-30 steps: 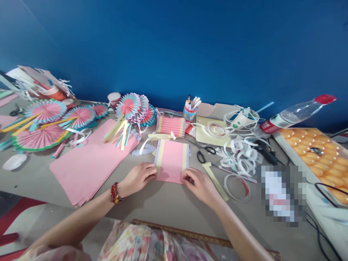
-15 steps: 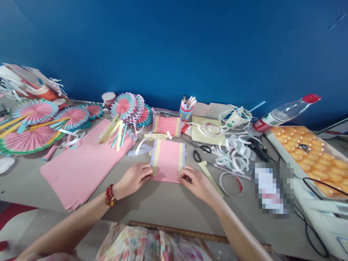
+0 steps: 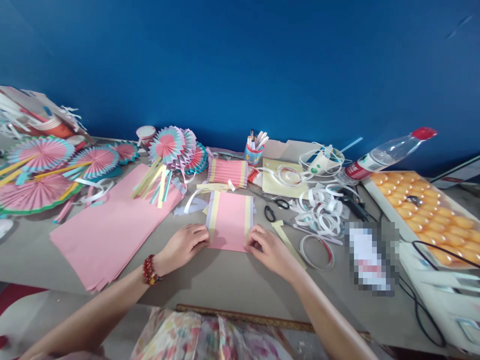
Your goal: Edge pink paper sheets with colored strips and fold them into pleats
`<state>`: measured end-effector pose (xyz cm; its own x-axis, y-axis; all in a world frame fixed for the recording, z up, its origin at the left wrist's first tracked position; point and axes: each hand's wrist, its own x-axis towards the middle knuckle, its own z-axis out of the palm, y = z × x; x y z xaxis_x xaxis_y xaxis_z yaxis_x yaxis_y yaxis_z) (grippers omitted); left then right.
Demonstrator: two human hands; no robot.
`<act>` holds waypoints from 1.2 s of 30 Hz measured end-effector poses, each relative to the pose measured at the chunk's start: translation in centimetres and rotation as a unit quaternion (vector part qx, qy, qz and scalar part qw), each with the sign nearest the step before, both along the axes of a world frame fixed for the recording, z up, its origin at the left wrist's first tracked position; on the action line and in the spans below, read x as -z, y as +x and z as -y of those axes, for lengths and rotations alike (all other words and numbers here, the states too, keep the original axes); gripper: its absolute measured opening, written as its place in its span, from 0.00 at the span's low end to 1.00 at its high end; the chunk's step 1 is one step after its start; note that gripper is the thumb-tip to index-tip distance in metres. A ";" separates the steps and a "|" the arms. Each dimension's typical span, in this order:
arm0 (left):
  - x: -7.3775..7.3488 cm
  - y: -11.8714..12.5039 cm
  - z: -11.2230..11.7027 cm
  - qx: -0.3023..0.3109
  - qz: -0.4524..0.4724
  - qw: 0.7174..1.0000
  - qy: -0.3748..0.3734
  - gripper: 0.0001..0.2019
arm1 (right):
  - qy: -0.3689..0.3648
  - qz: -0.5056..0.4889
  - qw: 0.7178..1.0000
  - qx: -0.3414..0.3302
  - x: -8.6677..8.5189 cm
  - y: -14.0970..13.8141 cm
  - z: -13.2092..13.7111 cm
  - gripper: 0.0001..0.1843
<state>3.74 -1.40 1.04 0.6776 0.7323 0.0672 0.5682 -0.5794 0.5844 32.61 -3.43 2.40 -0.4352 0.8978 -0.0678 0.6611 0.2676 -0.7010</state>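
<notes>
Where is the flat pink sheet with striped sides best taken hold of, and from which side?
I would take the pink sheet by its two near corners, from the person's side, one hand at each: it looks thin and flat, and yellow strips lie by its far edge. The left hand and right hand are at those corners.

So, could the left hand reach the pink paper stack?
Likely yes: nothing stands between the left hand and the pink paper stack, whose near part is uncovered, though that hand touches the yellow-striped pink sheet.
</notes>
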 end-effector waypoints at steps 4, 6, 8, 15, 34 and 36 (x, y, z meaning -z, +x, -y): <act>-0.1 0.0 0.0 -0.001 -0.001 1.000 0.000 0.12 | 0.003 0.004 1.000 0.000 0.0 0.0 0.0 0.07; -0.1 0.0 0.0 0.000 -0.001 1.000 -0.001 0.12 | 0.005 0.004 1.000 0.001 0.1 -0.1 0.0 0.07; -0.2 0.0 0.0 0.000 -0.001 1.000 -0.002 0.12 | 0.005 0.003 1.000 0.003 0.1 -0.1 0.0 0.08; -0.2 0.0 0.1 -0.001 -0.004 1.000 -0.005 0.12 | 0.009 0.002 1.000 0.000 0.5 -0.1 0.1 0.08; 0.0 0.1 0.4 -0.003 -0.029 0.999 0.032 0.11 | 0.134 0.031 0.990 -0.027 2.2 0.2 1.5 0.03; 0.3 -0.1 0.5 0.002 -0.031 0.999 0.044 0.10 | 0.150 0.041 0.987 -0.033 2.2 0.2 1.6 0.05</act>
